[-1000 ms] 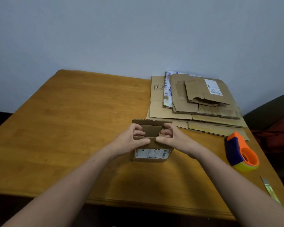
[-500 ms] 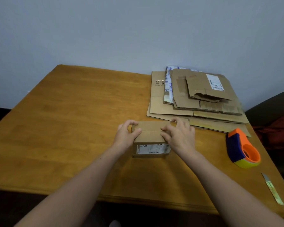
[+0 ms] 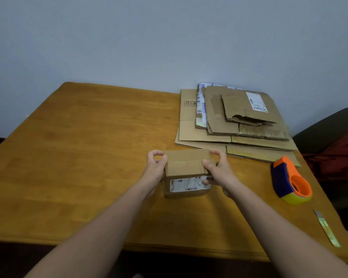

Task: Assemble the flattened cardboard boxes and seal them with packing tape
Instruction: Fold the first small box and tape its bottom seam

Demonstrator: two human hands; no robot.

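Since the earlier frames: both top flaps of the small cardboard box (image 3: pixel 186 169) are now folded down flat where a second ago they stood open, and both hands have shifted from the top of the box out to its sides. Head view, sole view. Item: small cardboard box, assembled, closed, unsealed, standing on the wooden table (image 3: pixel 78 157) just right of the table's centre, with a white shipping label (image 3: pixel 187 184) on its near face. Item: left hand (image 3: pixel 155 167), at 9 o'clock of the box, palm against the left wall, thumb and forefinger curled toward each other at the box's far-left corner; whether they pinch cardboard cannot be told. Item: right hand (image 3: pixel 219 173), at 3 o'clock of the box, thumb pressed on the top flap near its right edge, remaining fingers wrapped round the right wall, one fingertip touching the label's right end. Item: stack of flattened boxes (image 3: pixel 235 121), at 1 o'clock of the small box, lying at the table's far-right corner, largest sheets at the bottom, a labelled sheet on top. Item: tape dispenser (image 3: pixel 290 182), blue and orange with a yellow roll, at 3 o'clock of the small box, near the table's right edge, apart from the right hand. Item: utility knife (image 3: pixel 326 227), slim, at 4 o'clock, lying along the right edge.
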